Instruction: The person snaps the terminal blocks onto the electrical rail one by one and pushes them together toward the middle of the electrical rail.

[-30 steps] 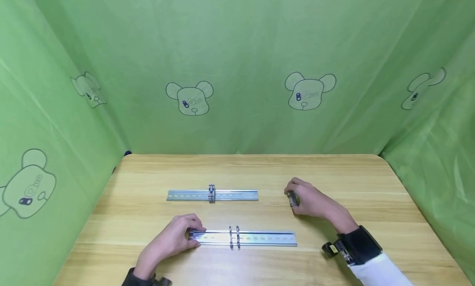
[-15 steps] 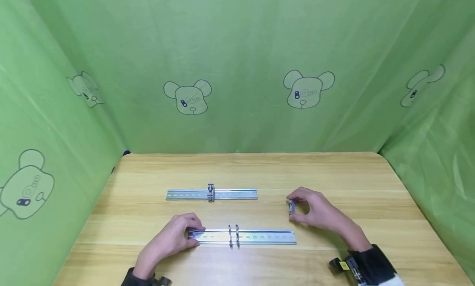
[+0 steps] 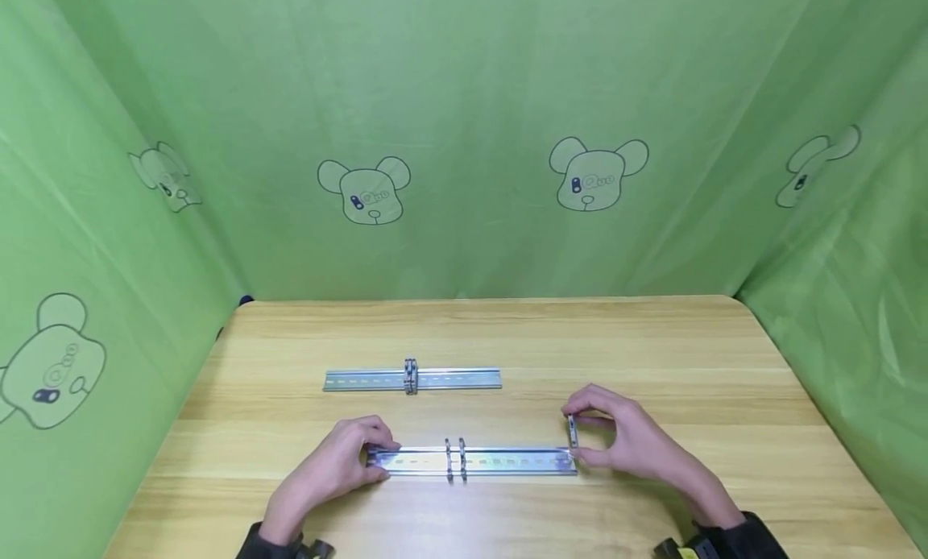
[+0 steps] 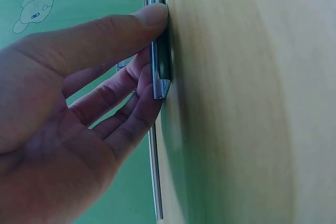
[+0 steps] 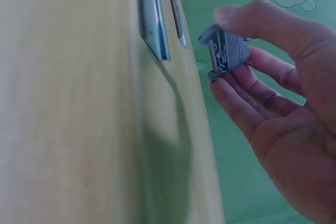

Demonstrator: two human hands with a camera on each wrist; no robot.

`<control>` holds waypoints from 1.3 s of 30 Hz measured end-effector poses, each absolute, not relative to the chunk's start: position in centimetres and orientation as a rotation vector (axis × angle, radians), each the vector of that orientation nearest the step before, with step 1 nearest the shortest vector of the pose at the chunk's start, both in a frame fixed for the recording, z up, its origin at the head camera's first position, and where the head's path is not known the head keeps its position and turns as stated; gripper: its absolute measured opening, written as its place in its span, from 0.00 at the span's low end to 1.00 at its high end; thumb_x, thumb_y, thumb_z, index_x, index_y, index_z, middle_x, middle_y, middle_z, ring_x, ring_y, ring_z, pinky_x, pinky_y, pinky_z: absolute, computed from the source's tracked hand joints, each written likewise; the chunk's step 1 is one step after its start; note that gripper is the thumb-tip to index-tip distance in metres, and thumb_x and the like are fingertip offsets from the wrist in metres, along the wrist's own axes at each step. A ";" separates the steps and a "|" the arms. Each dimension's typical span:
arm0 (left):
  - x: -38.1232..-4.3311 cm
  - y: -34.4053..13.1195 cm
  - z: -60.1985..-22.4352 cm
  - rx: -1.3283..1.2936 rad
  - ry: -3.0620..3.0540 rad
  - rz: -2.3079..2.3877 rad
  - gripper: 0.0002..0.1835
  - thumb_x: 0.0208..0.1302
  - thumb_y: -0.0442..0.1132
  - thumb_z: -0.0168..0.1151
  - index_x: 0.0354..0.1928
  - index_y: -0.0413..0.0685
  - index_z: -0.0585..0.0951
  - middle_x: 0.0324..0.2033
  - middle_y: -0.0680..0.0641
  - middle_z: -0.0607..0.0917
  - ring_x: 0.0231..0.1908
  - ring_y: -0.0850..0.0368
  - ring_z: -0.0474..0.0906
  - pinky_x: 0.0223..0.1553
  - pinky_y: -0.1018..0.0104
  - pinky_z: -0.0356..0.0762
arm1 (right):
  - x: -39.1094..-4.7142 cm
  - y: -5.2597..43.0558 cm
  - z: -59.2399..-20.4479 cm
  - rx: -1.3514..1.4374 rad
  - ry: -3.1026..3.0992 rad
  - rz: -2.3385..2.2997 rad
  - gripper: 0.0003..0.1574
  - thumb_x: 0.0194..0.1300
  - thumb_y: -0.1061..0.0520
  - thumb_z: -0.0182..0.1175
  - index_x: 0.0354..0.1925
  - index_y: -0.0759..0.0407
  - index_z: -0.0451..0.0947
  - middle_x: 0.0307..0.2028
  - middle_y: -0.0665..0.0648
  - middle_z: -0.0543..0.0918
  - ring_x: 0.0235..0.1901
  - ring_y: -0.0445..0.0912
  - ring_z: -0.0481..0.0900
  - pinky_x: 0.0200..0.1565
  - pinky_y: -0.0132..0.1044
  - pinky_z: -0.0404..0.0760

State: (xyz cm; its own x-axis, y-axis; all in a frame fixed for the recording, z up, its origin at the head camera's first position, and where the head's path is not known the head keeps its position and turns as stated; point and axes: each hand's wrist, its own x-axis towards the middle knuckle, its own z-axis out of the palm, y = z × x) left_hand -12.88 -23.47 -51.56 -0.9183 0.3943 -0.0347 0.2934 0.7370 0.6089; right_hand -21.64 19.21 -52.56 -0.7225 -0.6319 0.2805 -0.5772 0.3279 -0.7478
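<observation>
A slotted metal DIN rail lies near the front of the table, with two thin clips standing slightly apart on it. My left hand grips its left end, thumb on the near edge and fingers on the far edge; the left wrist view shows the thumb pressed on the rail's side. My right hand pinches a small grey terminal block between thumb and fingers. In the right wrist view the block hangs off the table, apart from the rail's right end.
Behind lies a second, shorter-looking DIN rail, carrying a few grey terminal blocks pressed together near its middle. The wooden table is bounded by green cloth walls at the back and sides.
My right hand has come toward me with the terminal block, from right of the back rail to just beside the front rail's right end. The left hand has kept its grip in place.
</observation>
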 end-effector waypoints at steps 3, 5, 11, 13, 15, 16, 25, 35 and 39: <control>-12.9 -23.5 -51.6 0.557 2.778 0.930 0.18 0.47 0.37 0.76 0.44 0.44 0.88 0.40 0.54 0.84 0.40 0.57 0.80 0.44 0.61 0.84 | -20.9 19.3 -52.8 -1.123 2.471 -1.407 0.33 0.40 0.62 0.80 0.48 0.61 0.79 0.46 0.56 0.82 0.45 0.49 0.82 0.48 0.46 0.84; -12.9 -23.5 -51.6 0.559 2.784 0.924 0.18 0.47 0.37 0.76 0.44 0.45 0.88 0.40 0.54 0.84 0.41 0.58 0.80 0.44 0.61 0.84 | -20.6 19.4 -53.1 -1.120 2.464 -1.418 0.33 0.40 0.61 0.79 0.48 0.61 0.80 0.46 0.56 0.82 0.45 0.50 0.82 0.47 0.46 0.84; -12.9 -23.6 -51.7 0.545 2.786 0.925 0.19 0.46 0.37 0.76 0.44 0.45 0.88 0.41 0.54 0.84 0.41 0.58 0.80 0.44 0.61 0.84 | -20.0 19.9 -54.2 -1.154 2.366 -1.519 0.35 0.40 0.68 0.78 0.50 0.68 0.78 0.47 0.64 0.81 0.46 0.56 0.81 0.47 0.46 0.83; -12.9 -23.6 -51.7 0.539 2.783 0.930 0.18 0.47 0.37 0.76 0.44 0.45 0.88 0.41 0.54 0.84 0.41 0.58 0.80 0.44 0.61 0.84 | -19.8 20.0 -54.4 -1.151 2.325 -1.548 0.37 0.40 0.68 0.77 0.51 0.70 0.77 0.48 0.66 0.80 0.47 0.58 0.81 0.48 0.45 0.83; -12.8 -23.6 -51.7 0.538 2.783 0.935 0.18 0.46 0.37 0.76 0.44 0.44 0.88 0.41 0.54 0.84 0.40 0.57 0.80 0.44 0.61 0.84 | -19.6 20.1 -54.5 -1.132 2.281 -1.577 0.37 0.41 0.68 0.77 0.52 0.70 0.77 0.49 0.67 0.80 0.48 0.58 0.80 0.49 0.43 0.82; -12.8 -23.6 -51.6 0.541 2.783 0.937 0.18 0.46 0.37 0.76 0.44 0.44 0.88 0.41 0.54 0.84 0.40 0.57 0.80 0.44 0.61 0.84 | -19.5 20.2 -54.5 -1.120 2.256 -1.593 0.37 0.42 0.68 0.77 0.53 0.71 0.77 0.49 0.68 0.79 0.48 0.59 0.80 0.50 0.43 0.82; -12.9 -23.5 -51.5 0.571 2.788 0.931 0.18 0.47 0.37 0.76 0.44 0.43 0.88 0.40 0.53 0.84 0.40 0.58 0.80 0.44 0.60 0.84 | -19.2 20.5 -55.1 -1.050 2.191 -1.686 0.36 0.42 0.69 0.76 0.52 0.72 0.76 0.49 0.71 0.78 0.48 0.61 0.80 0.50 0.39 0.81; -12.8 -23.6 -51.3 0.579 2.796 0.937 0.18 0.46 0.35 0.76 0.43 0.43 0.88 0.39 0.52 0.84 0.40 0.56 0.80 0.43 0.59 0.84 | -19.1 19.5 -55.4 -1.085 2.184 -1.707 0.35 0.41 0.70 0.76 0.50 0.72 0.77 0.48 0.70 0.79 0.47 0.61 0.80 0.50 0.39 0.82; -12.7 -23.5 -51.3 0.586 2.795 0.940 0.18 0.46 0.35 0.76 0.43 0.43 0.88 0.39 0.52 0.84 0.40 0.57 0.80 0.43 0.59 0.84 | -19.2 18.9 -55.7 -1.087 2.202 -1.671 0.35 0.40 0.69 0.77 0.50 0.70 0.77 0.49 0.69 0.79 0.48 0.60 0.80 0.50 0.41 0.81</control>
